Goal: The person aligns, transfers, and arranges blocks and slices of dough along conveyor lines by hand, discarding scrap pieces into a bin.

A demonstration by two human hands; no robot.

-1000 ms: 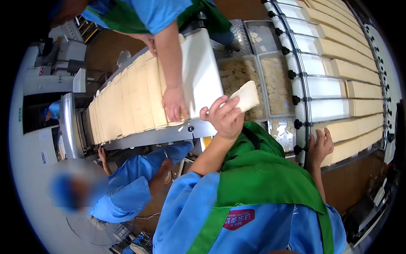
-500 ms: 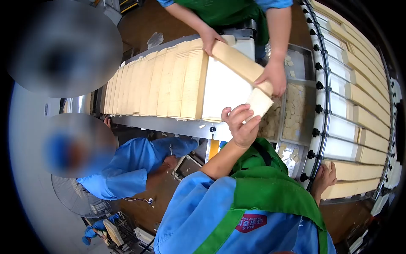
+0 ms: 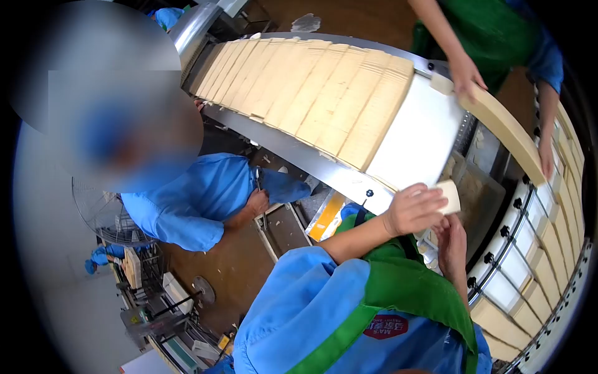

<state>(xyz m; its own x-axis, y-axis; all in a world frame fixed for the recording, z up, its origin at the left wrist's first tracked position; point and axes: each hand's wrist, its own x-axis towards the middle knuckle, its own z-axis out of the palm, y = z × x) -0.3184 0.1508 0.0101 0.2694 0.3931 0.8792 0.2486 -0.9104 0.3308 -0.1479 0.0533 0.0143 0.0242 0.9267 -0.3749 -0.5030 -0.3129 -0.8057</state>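
The left hand [image 3: 416, 212] is bent round a pale piece [image 3: 451, 197] in the head view, its fingers lying across the near side and most of the piece standing clear beyond the fingertips. The right hand [image 3: 453, 244] is just below, its fingers pointing up toward the underside of the piece; how far it is open, and whether it touches the piece, cannot be told.

Beyond the left hand, and away to its left, long strips [image 3: 330, 93] lie side by side on a white belt [image 3: 417, 134], whose metal edge [image 3: 346, 177] passes near that hand. Ahead and to the right of both hands, a co-worker [image 3: 483, 47] in a green apron grips a long bar [image 3: 507, 128] near its two ends.

To the right of the right hand, a rail [image 3: 503, 231] with black knobs runs along a rack [image 3: 545, 274] of further strips. Well to the left of the left hand stands a person in blue [image 3: 177, 199], and an orange panel [image 3: 327, 217] shows between them.
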